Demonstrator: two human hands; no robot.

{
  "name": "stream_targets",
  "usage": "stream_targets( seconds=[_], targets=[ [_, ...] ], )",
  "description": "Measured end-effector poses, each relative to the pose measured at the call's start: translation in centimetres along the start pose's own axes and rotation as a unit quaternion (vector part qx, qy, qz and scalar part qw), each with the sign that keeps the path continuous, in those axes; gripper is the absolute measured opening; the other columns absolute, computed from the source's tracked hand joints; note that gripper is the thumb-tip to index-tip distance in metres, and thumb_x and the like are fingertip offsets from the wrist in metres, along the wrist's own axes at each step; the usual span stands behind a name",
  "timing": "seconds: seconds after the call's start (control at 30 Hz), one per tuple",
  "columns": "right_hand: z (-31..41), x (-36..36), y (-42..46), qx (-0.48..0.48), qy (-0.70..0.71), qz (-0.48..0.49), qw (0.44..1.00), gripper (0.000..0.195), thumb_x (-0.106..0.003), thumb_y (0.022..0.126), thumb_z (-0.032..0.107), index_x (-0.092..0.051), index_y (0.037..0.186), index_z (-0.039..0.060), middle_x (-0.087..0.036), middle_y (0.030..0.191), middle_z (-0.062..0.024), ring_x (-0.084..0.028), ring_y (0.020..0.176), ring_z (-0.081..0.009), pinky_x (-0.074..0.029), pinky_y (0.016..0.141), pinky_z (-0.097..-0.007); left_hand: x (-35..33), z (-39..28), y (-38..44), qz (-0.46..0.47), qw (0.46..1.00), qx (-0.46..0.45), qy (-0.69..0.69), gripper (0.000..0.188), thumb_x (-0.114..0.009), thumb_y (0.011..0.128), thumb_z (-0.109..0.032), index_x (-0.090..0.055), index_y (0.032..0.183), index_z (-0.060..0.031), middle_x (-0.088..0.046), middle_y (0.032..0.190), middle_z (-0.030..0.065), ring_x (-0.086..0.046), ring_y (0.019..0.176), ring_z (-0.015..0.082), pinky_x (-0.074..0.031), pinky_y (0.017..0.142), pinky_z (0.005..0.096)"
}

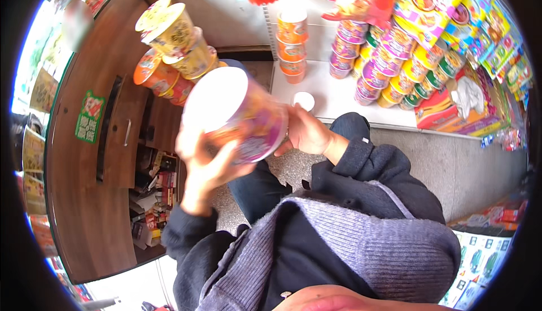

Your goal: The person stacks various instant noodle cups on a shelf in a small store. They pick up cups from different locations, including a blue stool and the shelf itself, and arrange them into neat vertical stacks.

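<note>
Between my hands is a large purple and orange noodle tub [258, 124] with a white end, tilted on its side and slightly blurred. My left hand [203, 158] grips it from the lower left, fingers spread along its wall. At its right end my right hand [307, 131] holds the rim. Just beyond my right hand, a small white-topped cup [304, 100] stands on the white shelf [338, 95]. Orange tubs [292, 50] are stacked behind it. To the upper left, yellow tubs [169, 35] and orange tubs [154, 71] are piled beside the wooden counter.
Purple, yellow and green noodle tubs [389, 65] stand in rows on the shelf, with snack bags [427, 6] above them. A red carton [449, 112] lies at the shelf's right. The brown wooden counter [84, 184] fills the left, its lower opening crammed with small boxes [167, 184].
</note>
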State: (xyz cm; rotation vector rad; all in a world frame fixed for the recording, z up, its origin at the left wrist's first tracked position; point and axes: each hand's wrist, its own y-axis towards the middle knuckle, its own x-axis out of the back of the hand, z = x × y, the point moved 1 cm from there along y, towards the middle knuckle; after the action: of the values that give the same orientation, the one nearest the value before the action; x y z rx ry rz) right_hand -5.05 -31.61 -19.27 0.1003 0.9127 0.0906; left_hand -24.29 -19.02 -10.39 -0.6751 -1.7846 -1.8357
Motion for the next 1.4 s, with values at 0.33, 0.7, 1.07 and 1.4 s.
stream_targets(
  seconds=[0.33, 0.7, 1.07, 1.4],
  targets=[
    [2.7, 10.3, -8.5, 0.289, 0.13, -0.165, 0.934, 0.062, -0.034, 0.086, 0.052, -0.021, 0.135, 0.0162, -0.032, 0.135, -0.0063, -0.034, 0.122, -0.0253, -0.03, 0.097, -0.0481, -23.1, -5.8, 4.0, 0.035, 0.911, 0.088, -0.402, 0.078, -0.063, 0.074, -0.029, -0.022, 0.133, -0.0008, -0.023, 0.136, 0.0213, -0.02, 0.128, 0.0371, -0.017, 0.104, 0.0437],
    [12.6, 19.4, -5.1, 0.388, 0.06, -0.292, 0.872, 0.058, -0.033, 0.089, 0.047, -0.022, 0.134, 0.0123, -0.04, 0.129, -0.0095, -0.041, 0.117, -0.0247, -0.037, 0.091, -0.0492, -36.5, -5.3, 16.2, 0.065, 0.476, 0.42, -0.77, 0.061, -0.034, 0.085, -0.051, -0.033, 0.128, -0.0073, -0.041, 0.126, 0.008, -0.042, 0.113, 0.0241, -0.033, 0.096, 0.041],
    [20.6, 23.7, -3.7, 0.459, 0.027, -0.267, 0.847, 0.047, -0.038, 0.09, 0.038, -0.029, 0.129, 0.0135, -0.042, 0.127, -0.0068, -0.045, 0.112, -0.0248, -0.041, 0.086, -0.0507, -46.3, 0.9, 21.6, 0.142, 0.714, 0.309, -0.612, 0.046, -0.037, 0.085, -0.039, -0.042, 0.118, -0.0077, -0.045, 0.122, 0.0084, -0.04, 0.114, 0.024, -0.03, 0.096, 0.0373],
    [21.8, 26.4, -1.5, 0.561, -0.126, -0.543, 0.612, 0.025, -0.05, 0.079, -0.004, -0.047, 0.104, -0.0023, -0.059, 0.08, -0.0084, -0.058, 0.068, -0.0135, -0.043, 0.062, -0.0238, -47.9, -0.9, 24.0, 0.051, 0.723, 0.336, -0.602, 0.037, -0.053, 0.084, -0.018, -0.042, 0.116, -0.0045, -0.047, 0.114, 0.0076, -0.044, 0.104, 0.0193, -0.037, 0.088, 0.0313]
  ],
)
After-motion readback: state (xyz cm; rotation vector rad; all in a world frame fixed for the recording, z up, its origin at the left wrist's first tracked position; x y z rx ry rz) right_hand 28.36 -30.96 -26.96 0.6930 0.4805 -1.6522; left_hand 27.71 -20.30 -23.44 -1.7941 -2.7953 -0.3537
